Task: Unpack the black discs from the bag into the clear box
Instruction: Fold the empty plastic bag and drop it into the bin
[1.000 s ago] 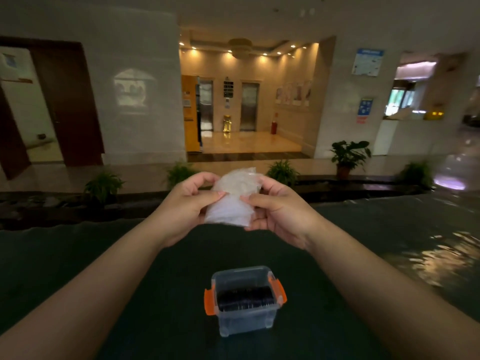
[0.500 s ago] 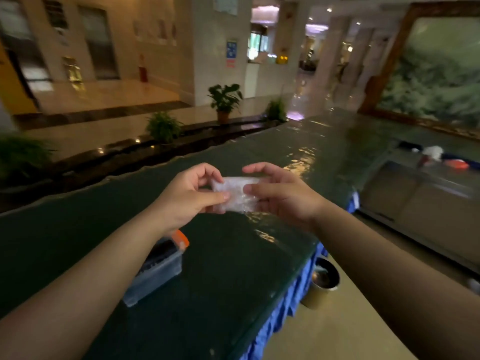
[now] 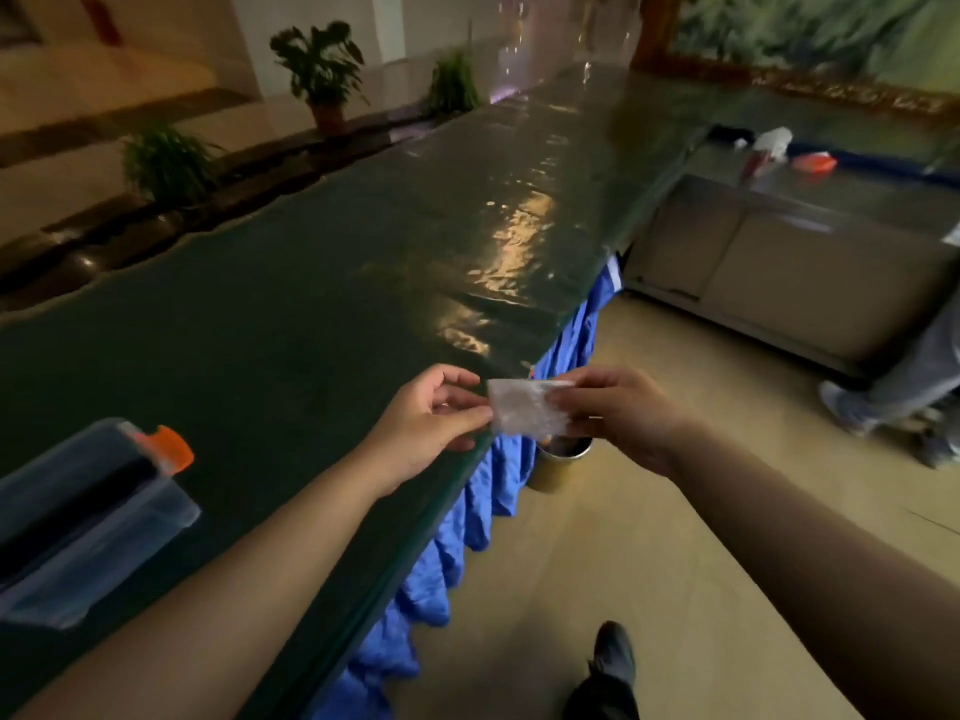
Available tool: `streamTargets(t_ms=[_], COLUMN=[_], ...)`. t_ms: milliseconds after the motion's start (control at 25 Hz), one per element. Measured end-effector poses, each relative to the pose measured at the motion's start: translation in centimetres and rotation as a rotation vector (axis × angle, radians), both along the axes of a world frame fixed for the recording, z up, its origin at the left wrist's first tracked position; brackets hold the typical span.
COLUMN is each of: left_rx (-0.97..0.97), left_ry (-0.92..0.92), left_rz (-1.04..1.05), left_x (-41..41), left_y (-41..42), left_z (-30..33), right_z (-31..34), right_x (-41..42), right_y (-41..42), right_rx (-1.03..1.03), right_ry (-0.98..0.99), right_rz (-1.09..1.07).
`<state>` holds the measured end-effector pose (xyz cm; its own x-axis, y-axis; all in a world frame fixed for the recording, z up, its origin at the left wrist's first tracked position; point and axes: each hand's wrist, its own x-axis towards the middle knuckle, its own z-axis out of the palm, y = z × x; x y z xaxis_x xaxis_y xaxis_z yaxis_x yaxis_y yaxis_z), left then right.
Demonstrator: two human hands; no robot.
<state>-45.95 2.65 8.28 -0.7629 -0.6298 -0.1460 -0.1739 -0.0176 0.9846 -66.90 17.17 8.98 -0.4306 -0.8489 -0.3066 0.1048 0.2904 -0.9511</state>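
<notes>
1. Pinching a small crumpled clear bag [image 3: 527, 412] from both sides: left hand [image 3: 423, 426] on its left edge, right hand [image 3: 618, 415] on its right edge.
2. Left thumb and forefinger narrowed almost to touching, tips against the bag's left edge; remaining fingers [image 3: 457, 375] curled loosely above.
3. Right fingers closed over the bag's right half, gripping it firmly; thumb hidden behind the plastic, so its exact placing cannot be told.
4. Bag stretched flat between the two sets of fingertips, held in the air just past the near edge of the table, over the floor. Looks pale and empty, though any contents cannot be made out for certain.
5. Directly below the fingers: a round metal bin [image 3: 561, 462] standing on the tan floor [image 3: 675, 537], partly hidden by the bag and the right hand.
6. Well to the left of the fingers, beyond the left forearm: clear box [image 3: 98, 527] resting on the dark green table [image 3: 311, 283], lid off, orange latch [image 3: 169, 449] on its near end.
7. Inside that box: black discs [image 3: 72, 504] lying as a dark row, blurred, count unreadable.
8. Beneath the left fingers, hanging from the table edge: blue skirt cloth [image 3: 467, 522] in folds.
9. Far beyond the fingers: potted plant [image 3: 322, 70] on the floor past the table.
</notes>
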Motion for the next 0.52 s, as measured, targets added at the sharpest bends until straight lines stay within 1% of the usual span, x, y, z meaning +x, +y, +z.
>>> streamTargets(t_ms=[160,240,320,400,520], left_rx=[-0.174,-0.295,-0.419,-0.514,-0.544], left_ry=[-0.189,-0.273,-0.332,-0.359,-0.406], left_rz=[0.11,0.147,0.142,0.113,0.07], left_x=[-9.6,-14.2,-18.6,-22.9,-28.8], left_y=[0.3,0.6,1.0,1.0,0.4], left_z=[-5.0,-7.1,-8.9,-10.3,-12.8], right_z=[-4.5,-6.7,-8.7,-10.8,-14.5], right_x=[-11.7,-16.8,-21.4,-25.5,-30.0], right_y=[1.4,1.9,2.1,1.6,-0.2], right_rx=[0.051,0.079,0.115,0.171,0.266], right_ry=[0.099,0.142,0.219,0.339,0.477], right_rz=[-0.157,-0.2,-0.216,-0.213,-0.188])
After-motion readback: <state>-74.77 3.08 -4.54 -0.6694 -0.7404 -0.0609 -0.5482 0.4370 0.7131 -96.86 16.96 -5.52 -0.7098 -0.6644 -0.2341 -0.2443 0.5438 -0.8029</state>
